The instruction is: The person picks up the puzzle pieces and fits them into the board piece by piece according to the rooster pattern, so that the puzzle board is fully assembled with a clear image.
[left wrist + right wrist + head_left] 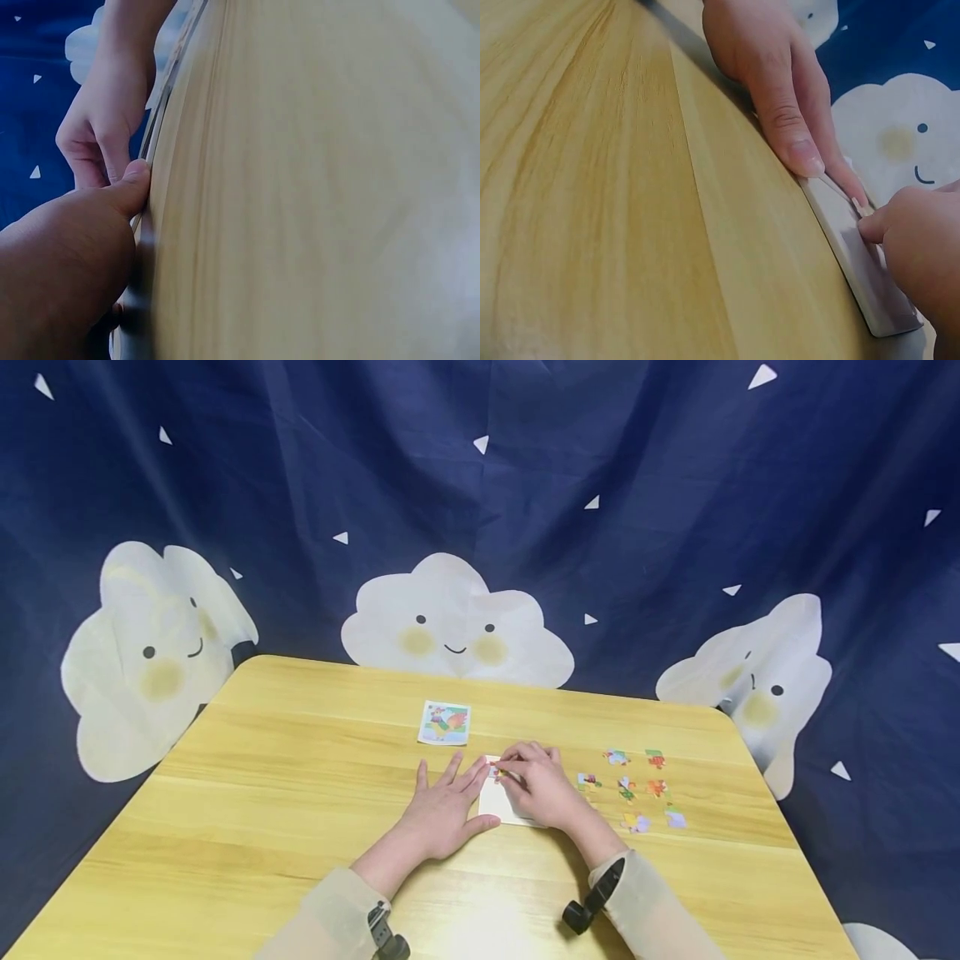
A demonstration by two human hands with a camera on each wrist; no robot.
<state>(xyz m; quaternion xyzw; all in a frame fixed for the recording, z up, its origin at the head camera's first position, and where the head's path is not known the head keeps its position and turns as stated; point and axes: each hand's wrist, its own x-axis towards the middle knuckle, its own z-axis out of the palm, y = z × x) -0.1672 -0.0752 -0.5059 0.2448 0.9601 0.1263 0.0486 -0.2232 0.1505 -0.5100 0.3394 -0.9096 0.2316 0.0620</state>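
Note:
A white puzzle board (pixel 495 810) lies on the table between both hands. My left hand (pixel 442 814) rests flat with fingers spread, its fingertips and thumb touching the left side of the board. The right hand (pixel 546 789) leans over the board's top part, thumb and fingers pinching a small colourful jigsaw piece (pixel 495 772) near the upper left corner. In the right wrist view the piece (pixel 861 207) shows at the right fingertips, beside the left fingers. Much of the board's right side is hidden under the right hand.
Several loose jigsaw pieces (pixel 626 789) lie spread on the table to the right. Behind the board is a square picture card (pixel 445 724) with a colourful bird. A dark blue curtain (pixel 480 485) with clouds hangs beyond the wooden table (pixel 300 760).

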